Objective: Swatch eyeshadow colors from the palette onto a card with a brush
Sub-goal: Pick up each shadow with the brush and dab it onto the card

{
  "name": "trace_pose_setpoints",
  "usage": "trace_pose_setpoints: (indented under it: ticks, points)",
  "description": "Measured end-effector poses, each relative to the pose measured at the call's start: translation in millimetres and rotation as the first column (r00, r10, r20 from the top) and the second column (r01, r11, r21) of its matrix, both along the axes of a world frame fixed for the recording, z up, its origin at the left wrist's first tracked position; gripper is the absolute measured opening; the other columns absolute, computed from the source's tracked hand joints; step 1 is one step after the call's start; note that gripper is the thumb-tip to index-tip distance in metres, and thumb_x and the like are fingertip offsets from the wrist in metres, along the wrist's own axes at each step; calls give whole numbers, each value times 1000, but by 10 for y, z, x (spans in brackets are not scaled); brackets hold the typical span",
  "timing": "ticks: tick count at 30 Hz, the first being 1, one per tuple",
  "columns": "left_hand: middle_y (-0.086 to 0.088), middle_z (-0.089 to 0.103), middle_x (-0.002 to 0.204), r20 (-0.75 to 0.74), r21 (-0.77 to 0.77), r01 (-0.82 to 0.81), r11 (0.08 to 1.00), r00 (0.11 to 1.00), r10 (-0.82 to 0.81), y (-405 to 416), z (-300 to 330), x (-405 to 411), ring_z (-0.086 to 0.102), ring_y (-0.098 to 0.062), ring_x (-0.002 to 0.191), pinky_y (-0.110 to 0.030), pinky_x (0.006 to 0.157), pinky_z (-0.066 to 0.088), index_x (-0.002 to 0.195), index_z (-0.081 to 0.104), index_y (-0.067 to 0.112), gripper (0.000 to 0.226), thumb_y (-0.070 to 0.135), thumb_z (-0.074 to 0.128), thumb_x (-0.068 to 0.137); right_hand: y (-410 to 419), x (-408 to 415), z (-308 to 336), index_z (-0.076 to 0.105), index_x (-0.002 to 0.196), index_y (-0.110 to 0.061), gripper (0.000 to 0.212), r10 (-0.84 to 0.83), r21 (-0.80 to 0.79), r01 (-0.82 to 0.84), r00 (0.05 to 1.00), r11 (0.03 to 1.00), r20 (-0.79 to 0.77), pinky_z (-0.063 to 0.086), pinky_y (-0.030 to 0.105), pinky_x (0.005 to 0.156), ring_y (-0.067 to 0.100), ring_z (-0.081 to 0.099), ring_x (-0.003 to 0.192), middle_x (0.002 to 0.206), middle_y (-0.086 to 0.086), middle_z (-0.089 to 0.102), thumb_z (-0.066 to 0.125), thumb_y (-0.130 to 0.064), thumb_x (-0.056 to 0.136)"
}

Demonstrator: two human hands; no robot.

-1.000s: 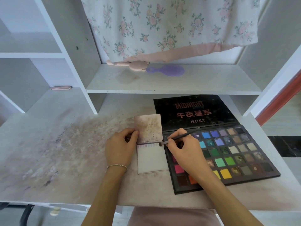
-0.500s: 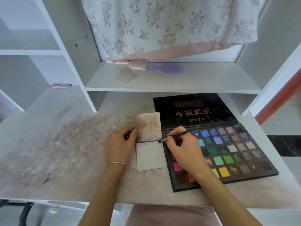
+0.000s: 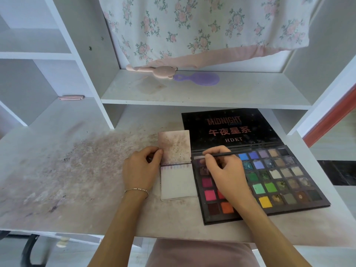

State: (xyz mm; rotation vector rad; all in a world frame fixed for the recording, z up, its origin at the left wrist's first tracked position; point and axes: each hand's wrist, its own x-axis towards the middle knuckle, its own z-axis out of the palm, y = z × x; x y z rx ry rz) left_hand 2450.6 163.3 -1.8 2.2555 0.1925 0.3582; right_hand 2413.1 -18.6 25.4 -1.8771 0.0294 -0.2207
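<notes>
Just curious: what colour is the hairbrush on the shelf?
Purple hairbrush, seen clearly in the head view.

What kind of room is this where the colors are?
Probably a bedroom or dressing corner at home: a white desk with shelves, a floral cloth hanging above, a purple hairbrush on the shelf, and an open eyeshadow palette.

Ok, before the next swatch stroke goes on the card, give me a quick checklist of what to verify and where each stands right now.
1. Brush held by the right hand: ok, pinched in the fingers.
2. Brush tip loaded with colour: cannot tell, the tip sits at the palette's upper left corner and is too small to read.
3. Card steadied: ok, left hand holds its left edge.
4. Free card space: ok, only a top row of swatches.
5. Palette open: ok, pans exposed.
</notes>
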Motion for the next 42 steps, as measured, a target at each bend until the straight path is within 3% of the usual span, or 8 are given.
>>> trace_pose_setpoints:
  ticks: [4, 10, 14, 18, 24, 32, 36, 42]
  points:
    - [7, 65, 75, 13, 1, 1, 1000, 1000, -1, 0, 4, -7, 53, -5, 67, -12, 56, 32, 87, 71, 26, 12, 30, 60, 83, -130, -27, 72, 60, 88, -24, 20, -31, 28, 29, 997, 999, 70, 50, 26, 63, 13, 62, 66, 75, -8, 67, 48, -9, 91]
    - [10, 64, 74, 11, 4, 6, 1000, 1000, -6, -4, 17, -10, 54, -6, 69, -12, 57, 32, 86, 71, 27, 12, 29, 60, 83, -300, -80, 60, 60, 79, -24, 23, -44, -11, 44, 999, 999, 4, 51, 29, 62, 10, 60, 64, 64, -9, 64, 45, -14, 93]
    - [10, 64, 74, 10, 3, 2, 1000, 1000, -2, -6, 18, -14, 54, -8, 70, -13, 58, 34, 86, 71, 26, 12, 29, 60, 83, -309, -145, 15, 56, 79, -27, 16, 0, -59, -2, 999, 998, -33, 53, 36, 67, 19, 62, 69, 65, -3, 65, 47, -18, 88]
    - [13, 61, 72, 14, -3, 3, 1000, 1000, -3, -11, 23, -15, 53, -4, 67, -13, 57, 33, 88, 71, 25, 12, 28, 60, 84, -304, -148, -4, 54, 75, -25, 19, 11, -77, -13, 999, 997, -33, 52, 34, 66, 18, 62, 69, 65, 0, 65, 49, -12, 87]
    - [12, 62, 73, 14, -8, -1, 1000, 1000, 1, -5, 17, -18, 53, -4, 68, -11, 59, 33, 86, 71, 26, 11, 29, 61, 83, -289, -145, -9, 56, 78, -22, 18, 94, -119, -100, 994, 988, -54, 45, 8, 60, -1, 61, 70, 70, -5, 66, 51, -9, 89]
    - [13, 62, 73, 18, -10, -1, 1000, 1000, 1, -12, 21, -15, 52, -1, 67, -9, 59, 32, 85, 71, 25, 11, 29, 60, 83, -307, -140, -31, 54, 80, -21, 13, 79, -215, -90, 995, 973, -57, 48, 24, 59, 12, 59, 68, 73, 5, 66, 50, -14, 89]
    - [13, 61, 73, 25, -5, 0, 1000, 1000, 0, -8, 14, -14, 52, -2, 67, -9, 60, 33, 86, 71, 25, 11, 28, 61, 83, -296, -146, -10, 55, 79, -25, 17, 106, -172, -112, 993, 979, -42, 46, 10, 60, 0, 61, 73, 73, -5, 67, 51, -12, 89]
    - [13, 61, 71, 22, -2, 2, 1000, 1000, -2, -9, 12, -10, 52, -2, 66, -12, 57, 32, 85, 71, 26, 12, 29, 60, 83, -305, -142, -28, 54, 79, -19, 13, 74, -203, -83, 996, 976, -53, 44, 15, 56, 11, 57, 66, 72, 6, 66, 50, -12, 89]
